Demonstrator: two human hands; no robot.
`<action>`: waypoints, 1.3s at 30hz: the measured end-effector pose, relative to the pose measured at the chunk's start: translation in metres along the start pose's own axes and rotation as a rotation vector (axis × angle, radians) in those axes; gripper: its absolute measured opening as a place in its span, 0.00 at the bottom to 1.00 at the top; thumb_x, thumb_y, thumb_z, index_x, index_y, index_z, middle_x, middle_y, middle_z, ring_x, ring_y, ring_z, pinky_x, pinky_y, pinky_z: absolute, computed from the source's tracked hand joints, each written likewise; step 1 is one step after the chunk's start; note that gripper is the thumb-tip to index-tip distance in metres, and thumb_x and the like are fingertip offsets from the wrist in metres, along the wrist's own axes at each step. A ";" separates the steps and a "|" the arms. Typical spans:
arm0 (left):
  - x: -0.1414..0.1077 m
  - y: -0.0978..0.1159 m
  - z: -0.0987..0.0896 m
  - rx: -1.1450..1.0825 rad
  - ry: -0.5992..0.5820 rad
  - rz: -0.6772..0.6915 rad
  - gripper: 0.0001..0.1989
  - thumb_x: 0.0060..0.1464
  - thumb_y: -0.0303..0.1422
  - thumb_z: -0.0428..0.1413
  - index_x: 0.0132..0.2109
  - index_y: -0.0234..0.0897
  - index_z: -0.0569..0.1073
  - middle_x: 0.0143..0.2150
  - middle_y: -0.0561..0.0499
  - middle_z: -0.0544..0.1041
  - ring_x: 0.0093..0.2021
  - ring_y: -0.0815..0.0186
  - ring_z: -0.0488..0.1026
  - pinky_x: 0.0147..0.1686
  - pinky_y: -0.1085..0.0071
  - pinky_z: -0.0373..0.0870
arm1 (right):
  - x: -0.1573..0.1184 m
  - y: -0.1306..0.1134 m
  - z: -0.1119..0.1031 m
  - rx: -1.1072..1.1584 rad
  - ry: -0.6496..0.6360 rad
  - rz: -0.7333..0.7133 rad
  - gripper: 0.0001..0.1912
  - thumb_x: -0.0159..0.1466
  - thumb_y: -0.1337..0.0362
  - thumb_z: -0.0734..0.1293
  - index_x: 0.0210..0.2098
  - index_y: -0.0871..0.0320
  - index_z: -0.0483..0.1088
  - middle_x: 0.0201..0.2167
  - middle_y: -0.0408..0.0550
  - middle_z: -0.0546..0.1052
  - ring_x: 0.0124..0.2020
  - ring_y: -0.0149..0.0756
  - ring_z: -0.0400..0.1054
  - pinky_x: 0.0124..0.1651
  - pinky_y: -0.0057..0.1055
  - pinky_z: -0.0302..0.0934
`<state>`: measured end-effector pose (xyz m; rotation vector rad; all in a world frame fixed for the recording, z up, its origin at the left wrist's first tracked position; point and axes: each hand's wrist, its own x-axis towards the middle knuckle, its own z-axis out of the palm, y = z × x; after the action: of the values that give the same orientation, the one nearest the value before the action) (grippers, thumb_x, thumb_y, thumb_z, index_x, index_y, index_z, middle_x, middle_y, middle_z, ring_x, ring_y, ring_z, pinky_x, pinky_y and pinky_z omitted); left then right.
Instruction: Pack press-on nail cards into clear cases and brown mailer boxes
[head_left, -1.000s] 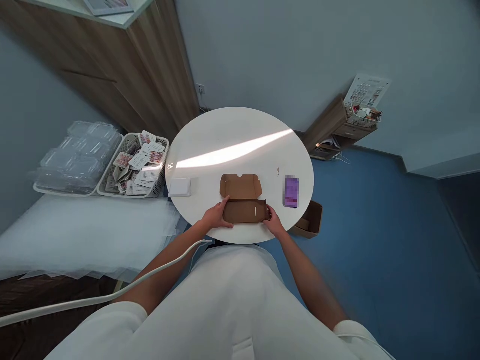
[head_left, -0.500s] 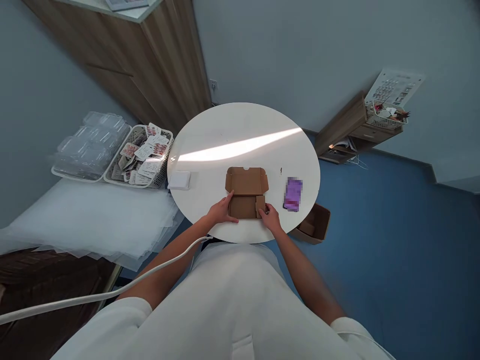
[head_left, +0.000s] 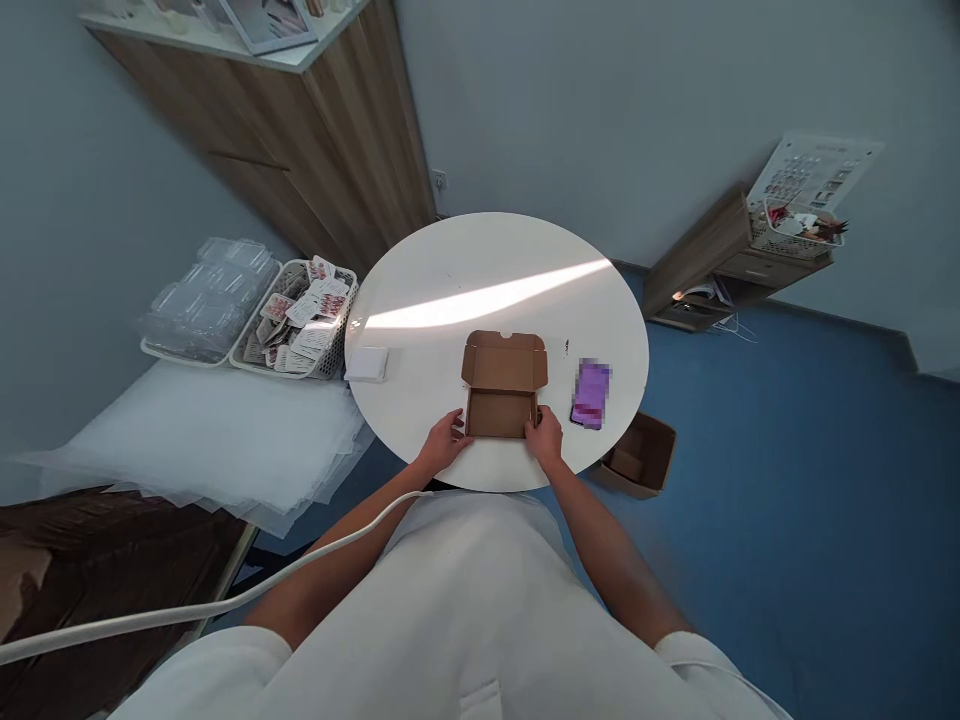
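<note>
A brown cardboard box (head_left: 501, 413) lies on the white round table (head_left: 420, 262) in front of me, its lid (head_left: 507, 362) folded back away from me and its small side flaps spread. The tray part looks bare inside. At its left front corner is my left hand (head_left: 444, 443), thumb and fingers apart; the thumb tip reaches the corner, and I cannot tell whether it touches. My right hand (head_left: 545, 438) grips the right side wall, fingers on the outside and the thumb near the front corner.
To the right lies a purple, blurred-out phone-like thing (head_left: 591, 393). White pads (head_left: 367, 364) lie at the table's left. Beyond stand a basket of cards (head_left: 301, 318) and clear plastic boxes (head_left: 214, 295). An open carton (head_left: 643, 455) is on the floor. A white cable (head_left: 300, 565) crosses my left arm.
The box's right end flap, folded inward over the floor before, now stands up at the side. My left hand has drawn back from the left wall toward the front corner. The view has shifted slightly.
</note>
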<state>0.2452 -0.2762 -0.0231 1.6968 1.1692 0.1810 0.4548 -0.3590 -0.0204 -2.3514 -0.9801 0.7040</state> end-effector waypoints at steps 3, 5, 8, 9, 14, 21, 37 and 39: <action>-0.002 0.000 0.002 -0.001 0.057 -0.014 0.29 0.47 0.34 0.55 0.56 0.38 0.56 0.45 0.47 0.69 0.38 0.67 0.71 0.38 0.67 0.70 | -0.006 0.004 0.001 0.063 -0.021 0.024 0.22 0.55 0.58 0.59 0.49 0.57 0.59 0.37 0.50 0.71 0.36 0.41 0.65 0.37 0.35 0.58; -0.005 0.001 0.003 -0.008 0.079 -0.025 0.29 0.46 0.35 0.55 0.56 0.38 0.57 0.46 0.46 0.68 0.39 0.66 0.71 0.37 0.68 0.71 | -0.012 0.008 0.004 0.121 -0.027 0.012 0.26 0.55 0.53 0.60 0.51 0.57 0.58 0.40 0.51 0.70 0.40 0.42 0.65 0.39 0.36 0.58; -0.008 0.002 0.005 -0.014 0.076 -0.027 0.29 0.46 0.35 0.54 0.56 0.37 0.57 0.48 0.45 0.68 0.39 0.67 0.71 0.37 0.68 0.71 | -0.020 0.015 0.010 0.238 -0.040 -0.039 0.27 0.57 0.52 0.57 0.53 0.56 0.56 0.43 0.51 0.68 0.42 0.41 0.64 0.41 0.37 0.59; -0.008 0.003 0.006 -0.013 0.074 -0.027 0.29 0.46 0.35 0.54 0.56 0.37 0.57 0.48 0.45 0.67 0.39 0.67 0.71 0.37 0.68 0.71 | -0.022 0.016 0.012 0.273 -0.046 -0.043 0.26 0.57 0.53 0.56 0.53 0.57 0.56 0.44 0.51 0.68 0.42 0.41 0.64 0.41 0.38 0.60; -0.003 0.005 0.002 0.006 0.115 -0.055 0.29 0.46 0.35 0.54 0.56 0.36 0.57 0.49 0.45 0.67 0.40 0.66 0.70 0.37 0.69 0.71 | -0.018 0.011 0.018 0.349 -0.065 -0.013 0.26 0.57 0.53 0.56 0.53 0.57 0.57 0.45 0.53 0.66 0.43 0.41 0.63 0.44 0.39 0.60; 0.004 0.002 -0.005 0.072 0.108 -0.039 0.28 0.46 0.35 0.54 0.55 0.37 0.59 0.48 0.45 0.68 0.40 0.65 0.69 0.35 0.69 0.69 | -0.012 0.003 0.016 0.398 -0.070 -0.040 0.25 0.57 0.52 0.58 0.51 0.58 0.58 0.45 0.53 0.65 0.45 0.40 0.61 0.43 0.36 0.59; -0.014 -0.047 -0.093 0.041 0.388 -0.089 0.24 0.48 0.39 0.53 0.52 0.36 0.62 0.48 0.43 0.67 0.42 0.62 0.68 0.37 0.66 0.68 | -0.043 -0.103 0.028 0.536 -0.050 -0.263 0.13 0.58 0.58 0.59 0.42 0.56 0.63 0.31 0.43 0.65 0.25 0.26 0.57 0.28 0.26 0.56; -0.008 -0.062 -0.120 -0.048 0.512 -0.198 0.24 0.48 0.40 0.53 0.52 0.35 0.62 0.49 0.42 0.66 0.42 0.63 0.68 0.36 0.67 0.68 | -0.035 -0.138 0.051 0.518 -0.257 -0.226 0.13 0.57 0.58 0.60 0.40 0.56 0.65 0.32 0.44 0.67 0.26 0.27 0.59 0.29 0.26 0.58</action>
<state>0.1310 -0.2046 -0.0127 1.5225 1.6840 0.5383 0.3340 -0.2869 0.0358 -1.7043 -1.0029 1.0417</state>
